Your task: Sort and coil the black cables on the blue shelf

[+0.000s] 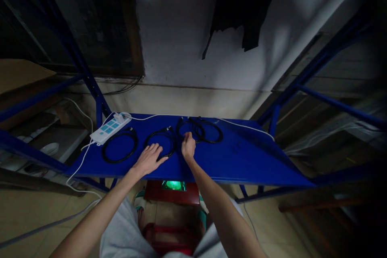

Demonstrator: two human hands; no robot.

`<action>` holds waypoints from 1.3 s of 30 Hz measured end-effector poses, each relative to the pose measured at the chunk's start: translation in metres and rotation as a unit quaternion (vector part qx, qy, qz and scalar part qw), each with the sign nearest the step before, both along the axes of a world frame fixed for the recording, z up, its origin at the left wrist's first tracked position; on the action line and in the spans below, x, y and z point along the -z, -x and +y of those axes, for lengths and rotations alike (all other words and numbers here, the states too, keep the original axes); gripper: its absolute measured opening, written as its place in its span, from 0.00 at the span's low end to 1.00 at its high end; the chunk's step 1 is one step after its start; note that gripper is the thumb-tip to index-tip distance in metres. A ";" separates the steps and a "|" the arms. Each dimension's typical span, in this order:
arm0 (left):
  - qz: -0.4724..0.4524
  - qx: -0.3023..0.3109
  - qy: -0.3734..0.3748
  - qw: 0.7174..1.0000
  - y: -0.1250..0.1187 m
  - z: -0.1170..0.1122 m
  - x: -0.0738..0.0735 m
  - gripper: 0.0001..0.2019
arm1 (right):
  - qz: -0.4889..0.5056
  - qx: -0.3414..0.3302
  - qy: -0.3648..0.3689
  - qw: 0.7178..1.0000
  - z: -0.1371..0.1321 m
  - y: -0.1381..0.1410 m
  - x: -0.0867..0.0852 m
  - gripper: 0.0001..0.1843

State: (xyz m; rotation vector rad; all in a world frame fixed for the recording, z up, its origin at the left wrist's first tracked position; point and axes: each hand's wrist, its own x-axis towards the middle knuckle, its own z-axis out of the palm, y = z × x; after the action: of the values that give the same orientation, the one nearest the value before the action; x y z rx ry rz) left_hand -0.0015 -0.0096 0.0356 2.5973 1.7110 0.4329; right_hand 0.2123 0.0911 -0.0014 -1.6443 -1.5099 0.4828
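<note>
Several coiled black cables lie in a row on the blue tabletop point(248, 157). My left hand point(149, 159) rests flat over the near left part of one cable coil point(174, 143), fingers stretched and thumb apart. Its connector ends point(168, 128) point toward the back. Just right of it, my right hand point(189, 148) is closed at the near edge of another black cable point(177, 127); the fingertips are mostly hidden. This coil overlaps a further cable coil point(221, 134) on its right. A separate black cable coil point(119, 161) lies left of my left hand.
A white power strip point(109, 130) with blue sockets sits at the table's left end. A white cord point(242, 125) runs along the back edge. Blue frame posts point(273, 121) rise at both sides. Below the front edge is a reddish-brown box point(172, 196) with a green-lit window.
</note>
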 end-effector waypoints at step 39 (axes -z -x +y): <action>-0.030 -0.050 -0.008 0.998 -0.035 0.011 0.020 0.16 | 0.075 -0.324 0.120 0.935 0.022 0.045 -0.046 0.04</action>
State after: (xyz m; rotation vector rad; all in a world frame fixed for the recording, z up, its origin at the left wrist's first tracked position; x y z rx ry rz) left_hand 0.0337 0.0009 0.0155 2.4908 1.8299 0.5241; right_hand 0.1677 0.1126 0.0444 -1.2062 -1.9186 1.1619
